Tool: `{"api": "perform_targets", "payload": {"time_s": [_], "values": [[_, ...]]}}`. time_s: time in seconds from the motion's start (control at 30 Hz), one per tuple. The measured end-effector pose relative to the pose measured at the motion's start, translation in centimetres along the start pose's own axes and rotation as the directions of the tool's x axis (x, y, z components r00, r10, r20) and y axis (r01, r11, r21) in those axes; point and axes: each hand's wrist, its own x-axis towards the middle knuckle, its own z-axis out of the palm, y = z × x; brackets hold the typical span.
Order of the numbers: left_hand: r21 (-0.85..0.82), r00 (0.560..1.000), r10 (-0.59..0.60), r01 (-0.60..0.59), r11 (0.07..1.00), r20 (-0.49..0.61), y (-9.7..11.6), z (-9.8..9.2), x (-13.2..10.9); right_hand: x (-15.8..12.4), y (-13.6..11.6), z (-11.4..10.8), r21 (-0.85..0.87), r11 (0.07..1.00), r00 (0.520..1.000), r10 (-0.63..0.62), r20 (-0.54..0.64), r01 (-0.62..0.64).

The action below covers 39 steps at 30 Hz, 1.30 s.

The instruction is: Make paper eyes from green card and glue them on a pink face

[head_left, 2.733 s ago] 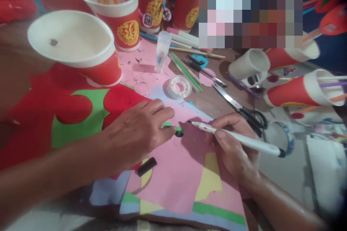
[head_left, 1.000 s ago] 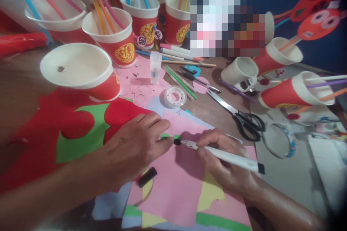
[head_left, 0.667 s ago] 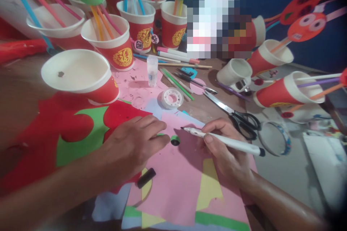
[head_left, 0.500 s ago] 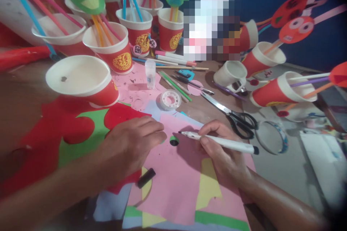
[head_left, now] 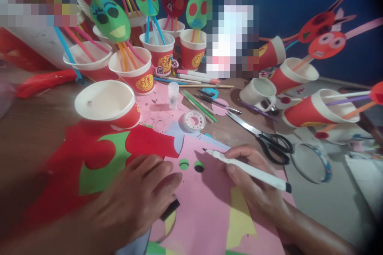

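My right hand (head_left: 254, 175) holds a white marker (head_left: 254, 173) in a pen grip, its black tip uncapped just above pink paper (head_left: 206, 215). Two small green discs lie on that paper: the left disc (head_left: 183, 164) bears a curved black line, and the right disc (head_left: 199, 166) is black over its lower part. My left hand (head_left: 149, 195) is closed, with its fingertips on the upper end of a black marker cap (head_left: 170, 210); part of the grip is hidden. Under the left forearm are red paper (head_left: 149, 141) and cut green paper (head_left: 98, 177).
Black-handled scissors (head_left: 260, 135), a tape roll (head_left: 194, 120) and a small clear bottle (head_left: 173, 95) lie beyond the paper. An empty-looking red cup (head_left: 107, 103) stands left. Several cups with paper faces on straws line the back. A white mug (head_left: 257, 93) and bracelet (head_left: 311, 163) are right.
My left hand has drawn back from beside the discs to the marker cap, uncovering the left disc. The view has tilted up slightly. My right hand still holds the marker above the paper.
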Motion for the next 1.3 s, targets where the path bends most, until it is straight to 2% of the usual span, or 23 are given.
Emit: {"api": "perform_targets", "payload": {"time_s": [0.1, 0.2, 0.37, 0.47, 0.57, 0.63, 0.73, 0.83, 1.0, 1.17, 1.3], "values": [[-0.051, 1.0, 0.008, -0.008, 0.999, -0.007, -0.4, 0.3, 0.0, 0.0, -0.5, -0.2, 0.008, 0.997, 0.995, -0.073, 0.061, 0.073], [-0.097, 0.999, 0.018, -0.021, 0.995, -0.031, -0.8, 0.5, 0.0, -0.1, -1.3, -0.3, -0.061, 0.993, 0.993, -0.101, 0.068, 0.106], [-0.076, 0.999, 0.032, -0.034, 0.997, -0.029, -0.9, 1.0, -0.2, -0.5, -3.3, 0.1, -0.087, 0.989, 0.991, 0.124, 0.041, -0.12], [-0.045, 0.998, 0.06, -0.061, 0.997, -0.029, -0.9, 1.3, -0.3, -0.8, -4.3, 0.7, -0.07, 0.984, 0.986, 0.164, 0.024, -0.162], [-0.043, 0.992, 0.115, -0.118, 0.992, -0.05, -0.9, 1.4, -0.3, -0.9, -4.4, 1.4, -0.109, 0.983, 0.989, 0.143, -0.029, -0.145], [-0.055, 0.992, 0.111, -0.113, 0.992, -0.053, -0.9, 1.4, -0.2, -0.8, -4.0, 1.8, -0.184, 0.977, 0.994, 0.097, -0.055, -0.106], [-0.084, 0.996, 0.089, -0.089, 0.992, 0.001, -1.0, 1.5, -0.1, -0.5, -3.2, 2.3, -0.279, 0.96, 0.999, 0.015, -0.043, -0.026], [-0.083, 0.987, 0.151, -0.147, 0.986, 0.046, -1.1, 1.5, -0.1, -0.3, -2.7, 2.5, -0.331, 0.943, 0.998, -0.051, -0.041, 0.034], [-0.111, 0.983, 0.165, -0.156, 0.981, 0.075, -1.5, 1.0, -0.2, 0.2, -2.8, 2.6, -0.347, 0.93, 0.987, -0.152, -0.049, 0.126], [-0.081, 0.985, 0.15, -0.142, 0.986, 0.09, -1.6, 0.7, -0.5, 0.2, -2.9, 2.7, -0.322, 0.939, 0.992, -0.126, 0.001, 0.119], [-0.076, 0.988, 0.115, -0.108, 0.991, 0.102, -1.5, 0.8, -0.4, -0.2, -2.5, 2.7, -0.262, 0.962, 0.996, -0.087, -0.015, 0.08]]}}
